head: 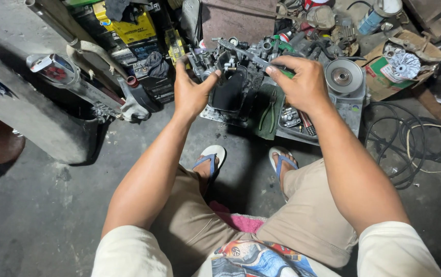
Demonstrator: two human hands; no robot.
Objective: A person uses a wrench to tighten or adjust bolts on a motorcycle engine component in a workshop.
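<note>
The work area is a stained grey concrete floor (51, 205) crowded with parts, and the engine block (230, 77) standing on it serves as the reference: coiled cables (410, 143) lie well to its right, a metal pulley disc (343, 76) just right, green-handled pliers (267, 113) just below. The left hand (192, 90) grasps the block's left edge, thumb on its face. The right hand (302, 82) is clenched around a long tool (241, 53) lying across the block's top.
</note>
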